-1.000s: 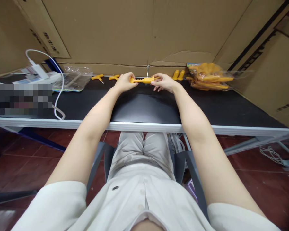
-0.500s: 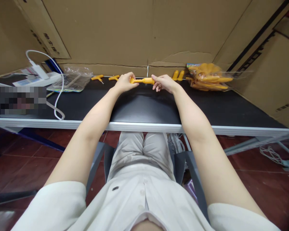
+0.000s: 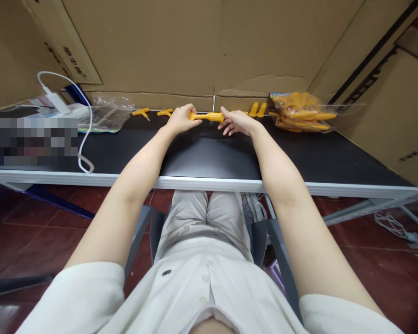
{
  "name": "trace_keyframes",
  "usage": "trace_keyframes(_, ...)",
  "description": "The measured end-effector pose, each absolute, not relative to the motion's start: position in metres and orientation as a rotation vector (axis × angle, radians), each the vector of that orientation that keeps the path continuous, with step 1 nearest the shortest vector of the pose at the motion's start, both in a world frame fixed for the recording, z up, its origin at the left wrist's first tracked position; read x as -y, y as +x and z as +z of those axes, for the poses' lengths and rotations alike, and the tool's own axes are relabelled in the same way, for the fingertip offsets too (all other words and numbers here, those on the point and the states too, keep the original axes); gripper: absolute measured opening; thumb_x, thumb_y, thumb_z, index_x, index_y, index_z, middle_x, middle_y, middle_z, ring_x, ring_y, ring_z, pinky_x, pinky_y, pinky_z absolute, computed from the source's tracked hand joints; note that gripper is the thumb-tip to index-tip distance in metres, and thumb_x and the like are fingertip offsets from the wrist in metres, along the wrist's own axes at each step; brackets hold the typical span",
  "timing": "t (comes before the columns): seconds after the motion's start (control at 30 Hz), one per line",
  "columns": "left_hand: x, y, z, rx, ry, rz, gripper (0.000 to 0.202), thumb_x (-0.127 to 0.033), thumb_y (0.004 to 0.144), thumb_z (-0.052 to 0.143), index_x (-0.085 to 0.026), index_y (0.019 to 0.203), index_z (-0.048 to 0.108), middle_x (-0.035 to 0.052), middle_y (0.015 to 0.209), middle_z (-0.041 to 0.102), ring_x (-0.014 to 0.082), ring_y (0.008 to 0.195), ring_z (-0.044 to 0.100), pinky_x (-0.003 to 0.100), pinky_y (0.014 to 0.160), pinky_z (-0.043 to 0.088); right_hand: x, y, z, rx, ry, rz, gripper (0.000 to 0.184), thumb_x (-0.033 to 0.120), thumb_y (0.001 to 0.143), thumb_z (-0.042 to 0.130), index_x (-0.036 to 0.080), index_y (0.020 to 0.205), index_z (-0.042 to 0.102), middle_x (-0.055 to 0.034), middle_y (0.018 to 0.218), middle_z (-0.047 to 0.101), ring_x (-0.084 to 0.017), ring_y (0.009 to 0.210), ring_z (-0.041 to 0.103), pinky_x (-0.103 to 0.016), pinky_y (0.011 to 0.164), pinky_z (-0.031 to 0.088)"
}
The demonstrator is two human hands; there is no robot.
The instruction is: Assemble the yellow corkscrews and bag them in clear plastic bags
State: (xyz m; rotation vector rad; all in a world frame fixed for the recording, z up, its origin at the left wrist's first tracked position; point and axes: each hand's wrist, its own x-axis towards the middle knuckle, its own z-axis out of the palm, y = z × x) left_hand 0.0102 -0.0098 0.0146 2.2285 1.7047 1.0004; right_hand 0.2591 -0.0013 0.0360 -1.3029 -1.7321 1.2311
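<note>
My left hand (image 3: 181, 118) pinches the left end of a yellow tool with a ribbed shaft (image 3: 199, 117), and its fingers hide that end. The shaft runs level into a wider yellow sleeve (image 3: 214, 117). At the sleeve's right end, my right hand (image 3: 238, 121) grips with thumb and fingertips, its other fingers loosely curled below. Both hands are just above the far part of the black tabletop. Left of them lie a yellow T-handled corkscrew (image 3: 141, 112) with a metal spiral and a similar yellow T-shaped handle (image 3: 165, 112), partly behind my left hand.
Two yellow caps (image 3: 257, 109) stand right of my hands, beside a clear bag of yellow parts (image 3: 301, 111). An empty-looking plastic bag (image 3: 109, 116) and a white cable (image 3: 87, 97) are at left. Cardboard walls (image 3: 153, 41) close the back; a metal edge (image 3: 209, 183) borders the front.
Both hands keep nearly the same place on the yellow tool. The right hand's fingers have shifted slightly around the sleeve's end.
</note>
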Motion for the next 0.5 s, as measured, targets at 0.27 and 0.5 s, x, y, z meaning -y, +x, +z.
trace_keyframes(0.27, 0.0057, 0.0088, 0.0106, -1.723, 2.260, 0.992, 0.036, -0.035, 0.083, 0.078, -0.018, 0.114, 0.072, 0.0100, 0.109, 0.074, 0.0350, 0.119, 0.069, 0.048, 0.114, 0.050, -0.0010, 0.2670, 0.0336, 1.730, -1.192, 1.238, 0.035, 0.043, 0.094, 0.092, 0.017, 0.101, 0.070, -0.0036, 0.080, 0.079, -0.010, 0.059, 0.069, -0.016, 0.050, 0.048)
trace_keyframes(0.5, 0.0116, 0.0130, 0.0136, -1.753, 2.272, 0.961, 0.038, -0.036, 0.086, 0.079, -0.018, 0.118, 0.072, 0.0113, 0.112, 0.075, 0.0355, 0.121, 0.070, 0.050, 0.117, 0.050, 0.0024, 0.2584, 0.0373, 1.705, -1.299, 1.246, 0.063, 0.078, 0.094, 0.074, 0.018, 0.078, 0.068, -0.0042, 0.053, 0.066, -0.012, 0.042, 0.059, -0.022, 0.045, 0.043)
